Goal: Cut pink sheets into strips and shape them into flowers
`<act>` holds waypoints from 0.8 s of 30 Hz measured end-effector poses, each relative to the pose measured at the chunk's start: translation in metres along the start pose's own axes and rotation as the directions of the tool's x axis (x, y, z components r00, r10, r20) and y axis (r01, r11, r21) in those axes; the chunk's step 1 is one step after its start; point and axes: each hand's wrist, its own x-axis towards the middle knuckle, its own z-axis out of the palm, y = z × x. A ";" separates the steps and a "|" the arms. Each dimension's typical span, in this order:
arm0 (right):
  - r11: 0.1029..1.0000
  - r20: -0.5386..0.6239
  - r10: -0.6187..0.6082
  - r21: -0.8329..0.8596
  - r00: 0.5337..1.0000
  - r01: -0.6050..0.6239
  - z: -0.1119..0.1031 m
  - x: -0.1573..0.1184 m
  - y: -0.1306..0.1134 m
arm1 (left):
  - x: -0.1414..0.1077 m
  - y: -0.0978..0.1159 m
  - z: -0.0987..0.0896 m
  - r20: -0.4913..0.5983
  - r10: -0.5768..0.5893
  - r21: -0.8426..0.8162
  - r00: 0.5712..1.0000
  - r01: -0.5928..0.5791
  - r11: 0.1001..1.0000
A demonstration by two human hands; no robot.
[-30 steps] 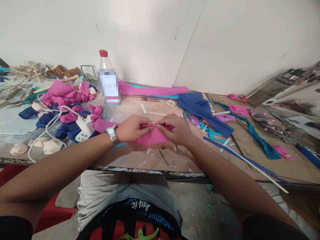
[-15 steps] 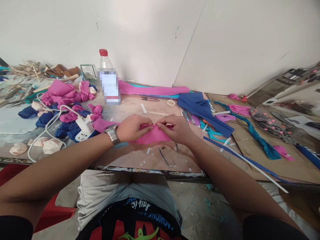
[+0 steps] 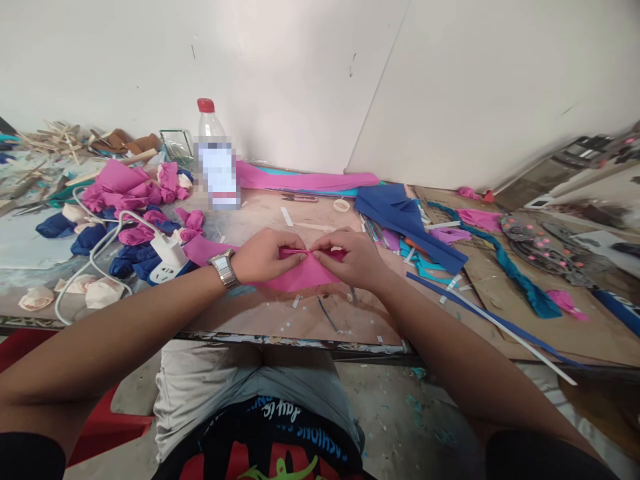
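Note:
A bright pink strip of fabric (image 3: 295,275) stretches between my hands just over the front of the table. My left hand (image 3: 267,257), with a metal watch at the wrist, pinches its upper edge between thumb and fingers. Close beside it, my right hand (image 3: 350,257) pinches the same edge, the two thumb tips almost meeting. Along that edge the cloth looks folded over. Its left end runs behind my left wrist toward a heap of pink and navy fabric rosettes (image 3: 135,183).
Behind my hands lie thread snips (image 3: 299,198) and a tape roll (image 3: 342,205). A red-capped bottle (image 3: 210,123) stands behind a phone (image 3: 219,173). At left, a white cable (image 3: 116,233) meets a power strip (image 3: 167,270). Navy cloth (image 3: 395,207) and a white stick (image 3: 520,340) lie right.
Both hands keep their pinch on the pink strip in nearly the same place. The strip's lower part hangs slightly differently; the things on the table have not moved.

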 end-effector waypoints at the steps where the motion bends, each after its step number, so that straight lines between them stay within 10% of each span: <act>1: 1.000 0.000 0.001 -0.006 1.000 -0.001 0.000 0.000 0.000 | 0.000 0.000 0.000 0.001 0.000 -0.005 1.000 0.000 1.000; 24: 0.950 0.069 0.211 0.219 0.975 -0.221 -0.002 0.002 -0.009 | 0.000 -0.008 0.005 0.007 0.208 0.357 0.978 -0.197 0.913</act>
